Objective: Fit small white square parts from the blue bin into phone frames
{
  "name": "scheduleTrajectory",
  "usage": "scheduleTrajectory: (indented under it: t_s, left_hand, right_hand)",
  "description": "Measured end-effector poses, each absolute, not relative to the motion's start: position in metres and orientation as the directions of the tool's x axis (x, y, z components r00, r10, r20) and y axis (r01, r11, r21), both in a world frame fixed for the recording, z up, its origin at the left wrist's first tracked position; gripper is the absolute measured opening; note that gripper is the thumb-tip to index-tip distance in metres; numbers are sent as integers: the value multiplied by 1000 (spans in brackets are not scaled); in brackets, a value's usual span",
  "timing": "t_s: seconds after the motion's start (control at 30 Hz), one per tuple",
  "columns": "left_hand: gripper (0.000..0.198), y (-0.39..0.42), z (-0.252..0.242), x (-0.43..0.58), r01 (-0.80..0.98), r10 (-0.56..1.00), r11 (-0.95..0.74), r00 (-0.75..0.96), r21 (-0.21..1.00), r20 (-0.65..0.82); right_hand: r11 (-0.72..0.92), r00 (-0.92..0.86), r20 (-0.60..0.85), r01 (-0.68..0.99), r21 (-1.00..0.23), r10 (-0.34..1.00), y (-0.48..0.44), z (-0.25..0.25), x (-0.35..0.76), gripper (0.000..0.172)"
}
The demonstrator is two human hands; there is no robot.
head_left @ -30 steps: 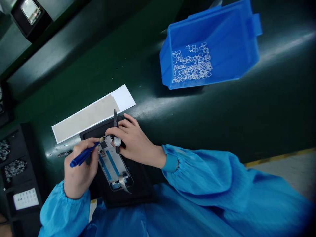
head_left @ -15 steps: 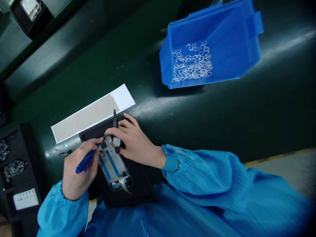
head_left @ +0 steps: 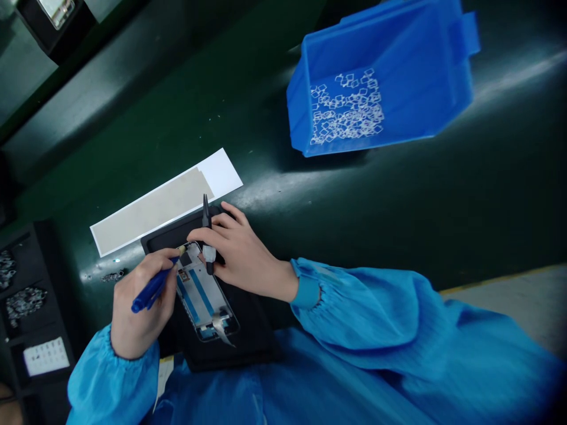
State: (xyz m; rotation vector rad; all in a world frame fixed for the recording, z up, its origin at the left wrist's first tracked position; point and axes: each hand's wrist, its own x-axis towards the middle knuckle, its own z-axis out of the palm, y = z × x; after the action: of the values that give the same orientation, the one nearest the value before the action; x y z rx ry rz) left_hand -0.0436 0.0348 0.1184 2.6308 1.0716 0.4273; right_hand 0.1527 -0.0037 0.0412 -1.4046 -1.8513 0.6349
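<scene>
Going left to right, everything here sat around the phone frame (head_left: 204, 298). Well off to its left was a black tray (head_left: 31, 295) of small dark bits, with a white card (head_left: 46, 356) at its lower end. Right beside the frame, the left hand (head_left: 142, 301) was closed on a blue tool (head_left: 153, 289), its pale tip touching the frame's top corner. A white strip (head_left: 163, 203) lay just above the frame, which sat on a black mat (head_left: 252, 336). The right hand (head_left: 248, 254) was curled around black tweezers (head_left: 206, 212), tips pointing away from the frame, fingers resting on its edge. Well past that, up and right of the frame, sat a blue bin (head_left: 416, 77) of white square bits (head_left: 348, 109).
</scene>
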Motion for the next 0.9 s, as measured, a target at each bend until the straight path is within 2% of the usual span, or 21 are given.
scheduleTrajectory:
  t_s: [0.57,0.9]
  left_hand:
    - [24,34,118,-44,626,703,-699,691,345,170]
    - [19,34,117,-43,627,679,-727,719,281,153]
  right_hand:
    - [285,-145,250,602,-746,957,-4,42,152,35]
    - [285,-146,247,596,-751,958,-4,42,153,36]
